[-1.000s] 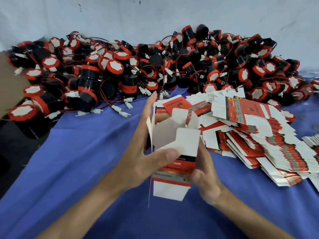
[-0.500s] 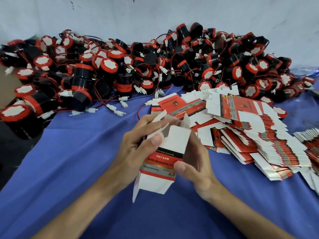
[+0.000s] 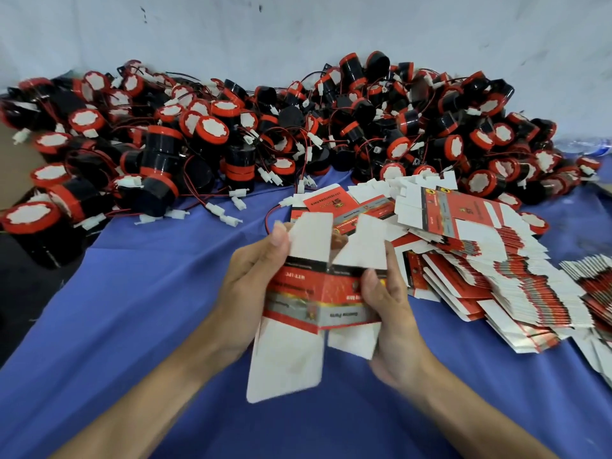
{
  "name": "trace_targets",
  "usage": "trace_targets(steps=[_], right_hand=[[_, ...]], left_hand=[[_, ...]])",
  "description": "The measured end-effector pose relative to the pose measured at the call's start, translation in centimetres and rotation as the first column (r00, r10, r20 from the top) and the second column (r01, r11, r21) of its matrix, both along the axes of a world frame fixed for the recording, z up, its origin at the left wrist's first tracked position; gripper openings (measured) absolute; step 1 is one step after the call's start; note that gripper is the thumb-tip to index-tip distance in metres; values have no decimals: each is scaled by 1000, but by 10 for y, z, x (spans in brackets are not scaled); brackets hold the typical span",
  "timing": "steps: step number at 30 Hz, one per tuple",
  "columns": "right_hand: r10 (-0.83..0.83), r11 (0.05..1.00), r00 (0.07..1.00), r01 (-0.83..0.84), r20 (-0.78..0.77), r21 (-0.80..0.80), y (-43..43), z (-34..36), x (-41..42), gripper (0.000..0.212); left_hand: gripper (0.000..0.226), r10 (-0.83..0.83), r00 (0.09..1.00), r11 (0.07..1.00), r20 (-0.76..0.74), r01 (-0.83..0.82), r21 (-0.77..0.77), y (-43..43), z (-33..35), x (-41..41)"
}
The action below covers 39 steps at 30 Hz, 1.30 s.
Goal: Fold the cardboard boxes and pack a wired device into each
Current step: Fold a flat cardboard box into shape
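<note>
A: Where is the box (image 3: 318, 293)?

B: In the middle of the frame, up in the air above the blue cloth (image 3: 132, 293). Both hands have it

A: How do they hold it?

B: The left hand (image 3: 251, 293) grips the left side, with its thumb on the front near the top and its fingers behind. The right hand (image 3: 394, 313) grips the right side the same way, thumb on the red print

A: Why one hand on each side?

B: I think so they can push the sides and pop the flat card open into a tube. It looks only partly open now

A: Why do the white bits stick out?

B: Those are the top flaps (image 3: 311, 236) and bottom flaps (image 3: 284, 359). None is tucked in yet, so both ends are open. One end has to close first, I guess, or the thing inside would drop out

A: And the pile on the right of the frame?

B: More flat boxes (image 3: 496, 260), fanned out just beside the right hand, so the next one is easy to grab

A: And the black and red things?

B: The wired devices (image 3: 265, 134), heaped across the top of the frame along the wall. They are near, a short reach past the box. None is in a hand or in the box yet
</note>
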State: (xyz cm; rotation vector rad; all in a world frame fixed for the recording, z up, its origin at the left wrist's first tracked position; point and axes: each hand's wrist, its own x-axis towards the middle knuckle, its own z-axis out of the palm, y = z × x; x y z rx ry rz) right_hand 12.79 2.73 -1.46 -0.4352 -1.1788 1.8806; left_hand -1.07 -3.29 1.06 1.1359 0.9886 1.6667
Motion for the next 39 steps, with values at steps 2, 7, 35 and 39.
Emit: trace_targets(steps=[2, 7, 35, 39], right_hand=[[43, 999, 999, -44, -11, -25, -3, 1, 3, 82], [-160, 894, 980, 95, 114, 437, -3, 14, 5, 49], [-554, 596, 833, 381, 18, 707, 4, -8, -4, 29], [-501, 650, 858, 284, 116, 705, 6, -9, -6, 15]], left_hand=[[36, 37, 999, 998, -27, -36, 42, 2, -1, -2], [31, 334, 806, 917, -489, -158, 367, 5, -2, -3], [25, 386, 814, 909, -434, -257, 327, 9, -31, 12], [31, 304, 843, 950, -444, -231, 212, 11, -30, 10]])
